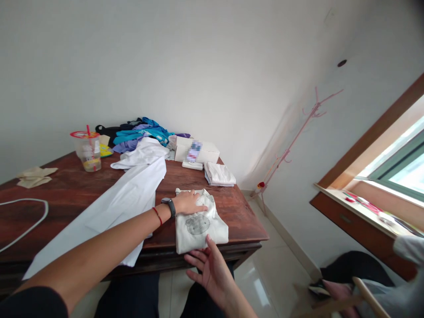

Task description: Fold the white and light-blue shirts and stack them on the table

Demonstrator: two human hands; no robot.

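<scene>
A folded white garment (198, 224) with a grey round print lies at the table's front edge. My left hand (189, 203), wearing a dark watch and a red string bracelet, rests on its upper part with fingers laid out. At its near edge is my right hand (212, 267), palm turned up and fingers spread. The right thumb tip meets the fabric's lower edge, while the other fingers are below it, holding nothing visible. Beneath my left forearm stretches a long white cloth (122, 198), partly hanging over the front edge.
On the wooden table (245, 216) are a folded pale cloth (220, 174), a white box (207, 151), a clothes heap (142, 132), a plastic cup (88, 152), napkins (36, 176) and a white cable (44, 210). A pink coat rack (298, 132) leans right; another person's leg (339, 289) shows lower right.
</scene>
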